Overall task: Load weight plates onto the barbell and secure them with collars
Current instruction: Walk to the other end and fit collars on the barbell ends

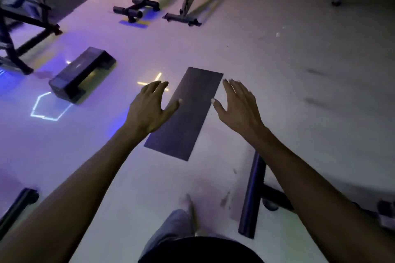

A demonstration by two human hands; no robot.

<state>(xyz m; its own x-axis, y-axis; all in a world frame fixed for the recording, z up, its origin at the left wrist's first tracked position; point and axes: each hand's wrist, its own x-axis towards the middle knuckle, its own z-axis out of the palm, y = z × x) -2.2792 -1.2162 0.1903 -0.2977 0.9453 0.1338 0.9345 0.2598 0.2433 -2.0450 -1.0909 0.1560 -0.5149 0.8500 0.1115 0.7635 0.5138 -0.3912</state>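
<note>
I see my left hand [149, 109] and right hand [239, 109] spread, holding nothing, above a mat [188, 117] on the floor [277, 70].

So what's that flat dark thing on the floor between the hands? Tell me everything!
The mat is a long, thin, dark rectangle, dull and smooth-looking, maybe rubber. It lies flat on the pale floor, angled, its far end pointing up and right. The left hand hovers over its left edge, the right hand beside its right edge, both open. Whether they touch it is unclear.
</note>
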